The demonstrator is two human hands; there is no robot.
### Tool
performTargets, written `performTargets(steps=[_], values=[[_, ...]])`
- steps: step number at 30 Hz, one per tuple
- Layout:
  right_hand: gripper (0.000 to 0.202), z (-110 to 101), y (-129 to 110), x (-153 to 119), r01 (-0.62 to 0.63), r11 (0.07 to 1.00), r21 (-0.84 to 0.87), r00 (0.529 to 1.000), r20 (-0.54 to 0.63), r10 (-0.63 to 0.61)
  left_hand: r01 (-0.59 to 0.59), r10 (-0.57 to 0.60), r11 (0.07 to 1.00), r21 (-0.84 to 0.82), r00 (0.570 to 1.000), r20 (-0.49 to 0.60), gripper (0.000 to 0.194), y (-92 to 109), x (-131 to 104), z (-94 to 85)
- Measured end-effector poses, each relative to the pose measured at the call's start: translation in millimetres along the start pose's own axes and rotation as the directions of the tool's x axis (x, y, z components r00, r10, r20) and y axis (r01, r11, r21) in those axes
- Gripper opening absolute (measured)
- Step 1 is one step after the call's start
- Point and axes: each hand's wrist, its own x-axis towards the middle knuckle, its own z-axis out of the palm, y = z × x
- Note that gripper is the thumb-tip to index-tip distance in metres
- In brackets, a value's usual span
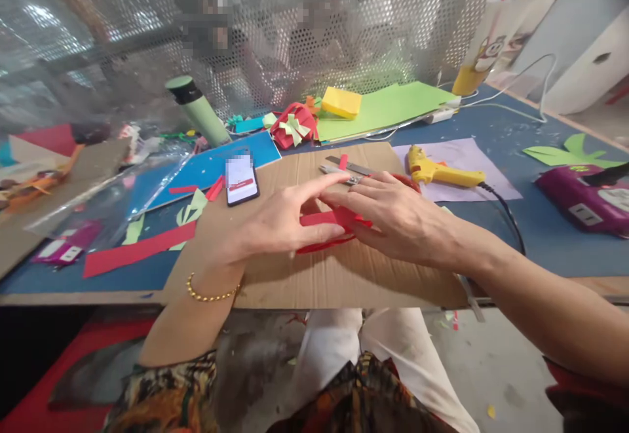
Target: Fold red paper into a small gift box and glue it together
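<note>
Both hands meet over a cardboard sheet (295, 285) at the table's front. My left hand (280, 220) grips a red paper piece (322, 218), its thumb lying along the near side and its fingers reaching over the top. My right hand (398, 217) is closed on the right end of the same piece, fingertips pressing it. The piece's full shape is hidden by the hands. Just behind them lie scissors (335, 171), partly covered by my fingers, and a dark metal strip (351, 164). A yellow glue gun (437, 171) rests to the right on lilac paper (472, 151).
A phone (242, 181) lies left of the hands, near a red paper strip (140, 249). Behind stand a green bottle (204, 112), a red paper shape (287, 133), a yellow block (341, 102) and green sheets (393, 109). A purple device (584, 197) and a drink cup (491, 40) are right.
</note>
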Motion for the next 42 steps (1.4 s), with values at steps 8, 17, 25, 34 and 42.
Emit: performTargets(steps=[8,17,25,34,42], values=[[0.036,-15.1,14.9,-8.0,-0.169,0.976,0.137,0.985,-0.002,0.171,0.029,-0.028,1.000,0.009,0.999,-0.023,0.054,-6.5,4.4,2.8],[0.022,-20.1,17.3,0.3,-0.560,0.811,0.169,0.820,0.257,0.512,0.120,-0.137,0.978,-0.168,0.986,-0.097,0.060,-15.9,7.6,6.2],[0.036,-2.1,17.1,0.8,-0.399,0.880,0.259,0.917,0.116,0.382,0.111,-0.129,0.975,-0.193,0.988,-0.081,0.050,-10.9,6.2,6.5],[0.048,8.3,6.9,0.0,-0.261,0.913,0.315,0.955,-0.053,0.291,0.010,0.001,0.999,0.041,0.966,-0.258,0.038,0.5,3.3,10.9],[0.033,4.9,-2.7,0.7,-0.185,0.815,0.548,0.936,-0.155,0.317,-0.096,0.291,0.905,0.413,0.850,-0.439,0.026,-0.3,-4.1,14.9]])
